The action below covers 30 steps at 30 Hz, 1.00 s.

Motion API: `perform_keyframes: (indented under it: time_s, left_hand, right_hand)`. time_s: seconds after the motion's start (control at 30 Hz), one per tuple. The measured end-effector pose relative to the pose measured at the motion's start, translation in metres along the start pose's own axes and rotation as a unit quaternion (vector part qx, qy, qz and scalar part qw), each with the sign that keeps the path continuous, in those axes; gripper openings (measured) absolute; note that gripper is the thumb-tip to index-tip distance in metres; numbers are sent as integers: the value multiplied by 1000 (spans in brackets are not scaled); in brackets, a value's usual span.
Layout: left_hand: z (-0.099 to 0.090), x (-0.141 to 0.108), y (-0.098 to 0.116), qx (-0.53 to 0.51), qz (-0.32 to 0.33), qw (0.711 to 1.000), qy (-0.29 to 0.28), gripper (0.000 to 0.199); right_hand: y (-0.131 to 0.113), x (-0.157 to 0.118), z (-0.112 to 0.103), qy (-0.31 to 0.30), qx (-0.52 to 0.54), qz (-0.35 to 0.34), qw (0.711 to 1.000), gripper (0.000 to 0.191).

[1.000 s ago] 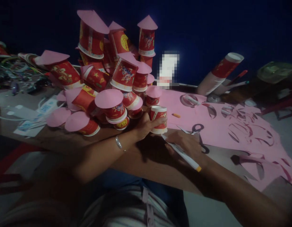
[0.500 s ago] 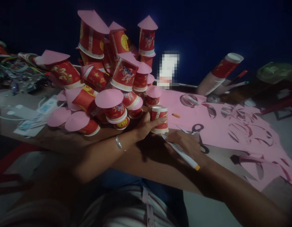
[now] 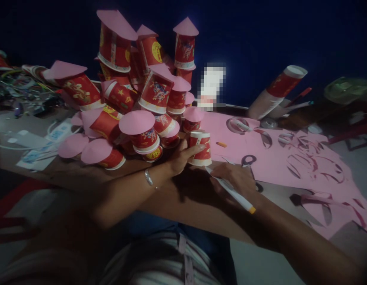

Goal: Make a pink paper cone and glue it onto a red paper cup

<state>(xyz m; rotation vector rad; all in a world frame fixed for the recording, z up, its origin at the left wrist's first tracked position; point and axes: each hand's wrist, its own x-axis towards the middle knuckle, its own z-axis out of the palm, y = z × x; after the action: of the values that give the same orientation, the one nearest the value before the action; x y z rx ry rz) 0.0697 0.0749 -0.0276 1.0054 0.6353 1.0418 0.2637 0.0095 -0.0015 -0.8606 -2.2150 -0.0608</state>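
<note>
My left hand (image 3: pixel 182 157) grips a red paper cup (image 3: pixel 203 152) by its left side; the cup has a white rim and stands upright at the table's front. In my right hand (image 3: pixel 235 178) is a white utility knife (image 3: pixel 234 195) with an orange end, its blade side pointing at the cup's base. Scissors (image 3: pixel 248 160) with dark handles lie partly hidden behind my right hand. Left of and behind the cup, several red cups with pink cone tops are piled, one of them a wide-topped cup (image 3: pixel 144 140).
Pink paper (image 3: pixel 275 166) with cut-out holes covers the right of the table. An orange piece (image 3: pixel 221 144) lies on it. A tall stack of cups (image 3: pixel 283 84) leans at the back right. Wires and white strips (image 3: pixel 57 132) lie on the left.
The knife and my right hand have moved slightly right, a little away from the cup's base. My left hand keeps its grip, and its thumb has shifted slightly left on the cup.
</note>
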Motion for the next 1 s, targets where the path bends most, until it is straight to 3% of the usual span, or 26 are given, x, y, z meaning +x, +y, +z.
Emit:
perform_keyframes:
  time_s: [0.1,0.33,0.57,0.77,1.0]
  left_hand:
    - [1,0,2,-14,-14,1000,16,51]
    - [6,-1,6,-8,-17,1000,20,48]
    - [5,0,4,-18,-16,1000,16,46]
    - [4,0,3,-14,-9,1000,20,49]
    - [6,-2,6,8,-5,1000,9,45]
  right_hand:
    - [1,-1,2,42,-4,-3,999,15]
    - [2,-2,0,-30,-10,27,999,27]
    - [1,0,1,25,-2,-8,1000,20]
    - [2,-2,1,23,17,-13,1000,9]
    - [1,0,-1,8,14,-9,1000,13]
